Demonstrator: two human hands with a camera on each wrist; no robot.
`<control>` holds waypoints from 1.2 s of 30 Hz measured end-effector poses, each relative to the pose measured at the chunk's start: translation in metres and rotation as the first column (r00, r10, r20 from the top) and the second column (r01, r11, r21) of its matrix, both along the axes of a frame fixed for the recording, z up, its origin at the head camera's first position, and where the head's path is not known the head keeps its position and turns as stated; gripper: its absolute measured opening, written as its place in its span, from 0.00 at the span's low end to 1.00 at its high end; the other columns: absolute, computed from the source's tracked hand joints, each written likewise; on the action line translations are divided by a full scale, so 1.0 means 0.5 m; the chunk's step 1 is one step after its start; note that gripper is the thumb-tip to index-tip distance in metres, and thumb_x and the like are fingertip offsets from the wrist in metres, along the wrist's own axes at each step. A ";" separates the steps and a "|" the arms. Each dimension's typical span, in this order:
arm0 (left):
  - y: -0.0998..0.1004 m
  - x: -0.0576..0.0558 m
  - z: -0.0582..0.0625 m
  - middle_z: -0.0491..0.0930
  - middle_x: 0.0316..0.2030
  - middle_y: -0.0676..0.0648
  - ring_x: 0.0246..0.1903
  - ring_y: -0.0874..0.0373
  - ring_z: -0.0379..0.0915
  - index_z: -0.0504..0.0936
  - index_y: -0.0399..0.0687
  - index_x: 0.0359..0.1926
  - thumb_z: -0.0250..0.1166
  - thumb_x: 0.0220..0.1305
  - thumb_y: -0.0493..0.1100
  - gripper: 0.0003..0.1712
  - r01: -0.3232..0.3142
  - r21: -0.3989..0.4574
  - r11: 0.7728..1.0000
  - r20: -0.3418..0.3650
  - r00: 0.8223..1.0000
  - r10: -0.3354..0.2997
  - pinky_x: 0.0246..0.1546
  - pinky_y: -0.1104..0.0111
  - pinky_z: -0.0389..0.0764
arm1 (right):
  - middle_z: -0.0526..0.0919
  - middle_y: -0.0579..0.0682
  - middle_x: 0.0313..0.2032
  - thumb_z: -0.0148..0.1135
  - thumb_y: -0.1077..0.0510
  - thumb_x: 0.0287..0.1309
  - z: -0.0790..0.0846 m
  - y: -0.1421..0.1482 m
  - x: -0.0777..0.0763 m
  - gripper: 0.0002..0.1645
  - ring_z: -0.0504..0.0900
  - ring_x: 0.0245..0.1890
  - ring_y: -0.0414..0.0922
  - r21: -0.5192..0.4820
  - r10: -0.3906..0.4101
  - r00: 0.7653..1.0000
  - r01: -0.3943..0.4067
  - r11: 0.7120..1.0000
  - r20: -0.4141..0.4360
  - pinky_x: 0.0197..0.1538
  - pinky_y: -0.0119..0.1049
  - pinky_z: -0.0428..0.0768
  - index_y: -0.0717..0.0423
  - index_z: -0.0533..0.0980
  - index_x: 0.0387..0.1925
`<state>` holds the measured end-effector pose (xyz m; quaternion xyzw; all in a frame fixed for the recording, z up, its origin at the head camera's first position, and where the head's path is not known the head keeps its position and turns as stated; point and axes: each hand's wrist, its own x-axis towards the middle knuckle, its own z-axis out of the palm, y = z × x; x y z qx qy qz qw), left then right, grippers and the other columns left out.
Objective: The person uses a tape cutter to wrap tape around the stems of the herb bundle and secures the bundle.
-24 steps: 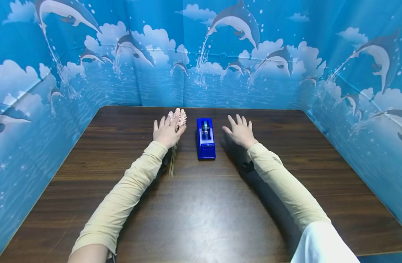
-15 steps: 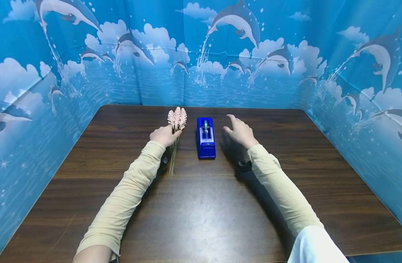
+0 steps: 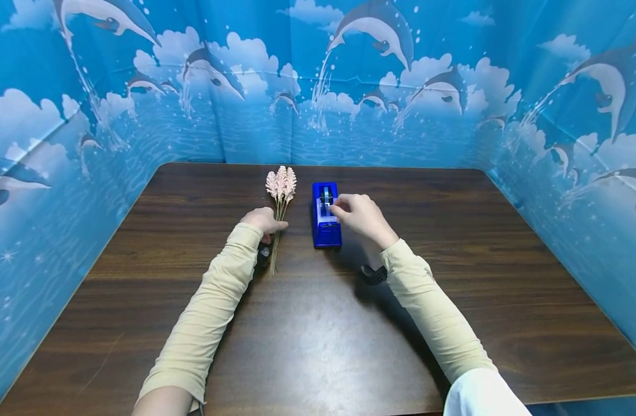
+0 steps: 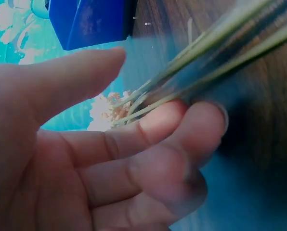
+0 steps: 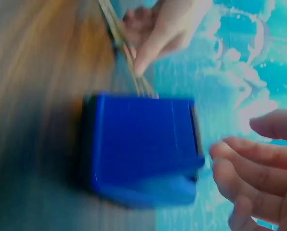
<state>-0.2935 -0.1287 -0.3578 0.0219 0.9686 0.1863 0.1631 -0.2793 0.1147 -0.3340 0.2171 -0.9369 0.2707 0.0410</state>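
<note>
Fingers (image 4: 196, 127) half-bent, holding nothing: left hand (image 3: 260, 221) partly hides flower stems (image 3: 274, 254); right hand (image 3: 367, 216) obscures the right edge of a tape dispenser (image 3: 327, 234).

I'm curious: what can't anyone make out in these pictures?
Flower heads: right wrist view, behind the blue tape dispenser.
Lower ends of the stems: left wrist view, cut off by the picture's edge.
Most fingers of the left hand: head view, hidden under its back.
Dispenser details: right wrist view, blurred.
</note>
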 end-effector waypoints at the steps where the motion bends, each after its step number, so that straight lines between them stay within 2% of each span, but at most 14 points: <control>1: 0.001 -0.001 -0.002 0.81 0.14 0.48 0.13 0.65 0.74 0.76 0.43 0.28 0.58 0.66 0.55 0.20 0.000 0.013 1.000 0.008 1.000 0.000 0.36 0.67 0.78 | 0.83 0.51 0.24 0.56 0.51 0.66 -0.001 -0.007 0.004 0.14 0.78 0.23 0.43 -0.007 0.034 0.999 -0.034 0.999 0.033 0.29 0.33 0.72 0.56 0.80 0.33; 5: 0.003 -0.005 -0.010 0.75 0.10 0.53 0.11 0.66 0.73 0.73 0.44 0.23 0.62 0.64 0.53 0.19 -0.021 0.038 0.999 0.034 0.999 0.020 0.29 0.72 0.75 | 0.85 0.54 0.26 0.55 0.50 0.68 -0.004 -0.039 0.022 0.17 0.83 0.25 0.48 -0.013 0.150 0.977 -0.149 0.989 0.154 0.28 0.30 0.74 0.58 0.81 0.34; 10: 0.005 -0.009 -0.019 0.72 0.07 0.55 0.09 0.67 0.71 0.72 0.46 0.19 0.65 0.62 0.52 0.20 -0.060 0.051 0.997 0.068 0.996 0.056 0.21 0.75 0.71 | 0.84 0.54 0.24 0.54 0.50 0.69 -0.006 -0.078 0.042 0.16 0.84 0.24 0.49 0.013 0.244 0.951 -0.251 0.968 0.189 0.27 0.30 0.75 0.56 0.80 0.31; 13: 0.005 -0.010 -0.022 0.72 0.06 0.55 0.09 0.67 0.71 0.74 0.47 0.18 0.65 0.61 0.53 0.21 -0.074 0.053 0.996 0.076 0.995 0.070 0.20 0.74 0.70 | 0.83 0.52 0.21 0.54 0.52 0.69 -0.011 -0.099 0.046 0.16 0.81 0.19 0.44 0.056 0.292 0.938 -0.308 0.950 0.188 0.26 0.29 0.73 0.57 0.79 0.30; 17: 0.005 -0.013 -0.024 0.72 0.07 0.55 0.09 0.67 0.72 0.73 0.46 0.21 0.65 0.62 0.50 0.18 -0.068 0.067 0.995 0.077 0.995 0.062 0.21 0.75 0.71 | 0.83 0.51 0.20 0.54 0.53 0.68 -0.029 -0.128 0.041 0.15 0.78 0.16 0.38 0.111 0.344 0.910 -0.376 0.920 0.231 0.25 0.27 0.73 0.61 0.81 0.36; 20: 0.006 -0.015 -0.023 0.72 0.07 0.55 0.09 0.67 0.72 0.72 0.43 0.25 0.64 0.63 0.46 0.15 -0.055 0.100 0.993 0.080 0.996 0.047 0.21 0.75 0.72 | 0.84 0.51 0.19 0.55 0.53 0.68 -0.047 -0.147 0.032 0.16 0.79 0.16 0.39 0.144 0.342 0.900 -0.390 0.910 0.271 0.25 0.28 0.75 0.60 0.82 0.38; 27: 0.011 -0.021 -0.021 0.73 0.07 0.55 0.08 0.67 0.72 0.76 0.37 0.31 0.60 0.65 0.42 0.11 -0.021 0.143 0.990 0.097 0.995 0.007 0.22 0.77 0.72 | 0.82 0.48 0.16 0.55 0.52 0.68 -0.078 -0.165 0.010 0.15 0.78 0.14 0.38 0.144 0.287 0.909 -0.342 0.929 0.303 0.27 0.28 0.76 0.58 0.82 0.35; 32: 0.007 -0.033 -0.030 0.71 0.06 0.56 0.08 0.67 0.65 0.75 0.42 0.24 0.59 0.65 0.41 0.13 0.003 0.148 0.989 0.121 0.992 -0.021 0.15 0.75 0.65 | 0.83 0.49 0.18 0.56 0.51 0.68 -0.081 -0.167 0.008 0.16 0.80 0.16 0.41 0.117 0.296 0.895 -0.351 0.929 0.333 0.30 0.27 0.76 0.58 0.82 0.32; 34: 0.008 -0.037 -0.032 0.70 0.06 0.57 0.07 0.66 0.62 0.76 0.44 0.19 0.59 0.65 0.42 0.17 0.019 0.148 0.989 0.106 0.994 -0.035 0.14 0.74 0.63 | 0.83 0.50 0.18 0.55 0.50 0.68 -0.082 -0.167 0.009 0.17 0.81 0.17 0.42 0.116 0.289 0.896 -0.345 0.931 0.337 0.31 0.28 0.77 0.57 0.82 0.30; 36: 0.008 -0.038 -0.031 0.70 0.05 0.57 0.07 0.66 0.62 0.75 0.45 0.17 0.59 0.66 0.43 0.19 0.023 0.185 0.982 0.090 0.995 -0.040 0.14 0.74 0.63 | 0.83 0.50 0.17 0.55 0.48 0.68 -0.083 -0.167 0.011 0.20 0.81 0.17 0.42 0.124 0.279 0.899 -0.336 0.934 0.338 0.32 0.28 0.77 0.57 0.81 0.28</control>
